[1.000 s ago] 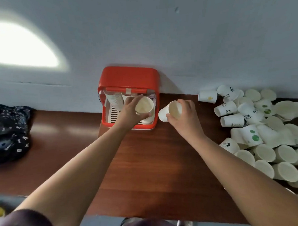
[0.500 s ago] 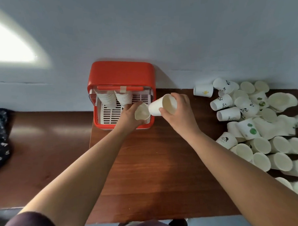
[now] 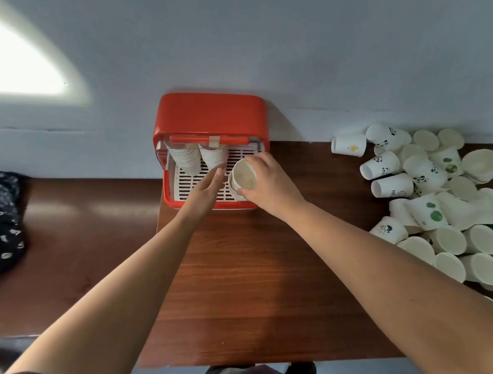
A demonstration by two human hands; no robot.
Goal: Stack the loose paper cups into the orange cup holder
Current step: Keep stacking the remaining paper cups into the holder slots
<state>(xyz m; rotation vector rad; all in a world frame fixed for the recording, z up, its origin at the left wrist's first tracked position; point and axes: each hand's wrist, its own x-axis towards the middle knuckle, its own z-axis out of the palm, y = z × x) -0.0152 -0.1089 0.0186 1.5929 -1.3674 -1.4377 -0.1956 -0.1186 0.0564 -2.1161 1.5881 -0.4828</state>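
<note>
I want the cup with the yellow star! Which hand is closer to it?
The right hand. It grips a cup at the orange holder, left of the star cup; the left hand lies farther left, over the holder's grille.

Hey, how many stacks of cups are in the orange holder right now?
3: a left stack and a middle stack under the holder's top, and a right stack gripped by the right hand. The left hand may hide more.

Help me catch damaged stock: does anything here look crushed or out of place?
Yes. In the loose cup pile at right, several cups look squashed, like the flattened cup. Tape is stuck on the orange cup holder's bar.
</note>
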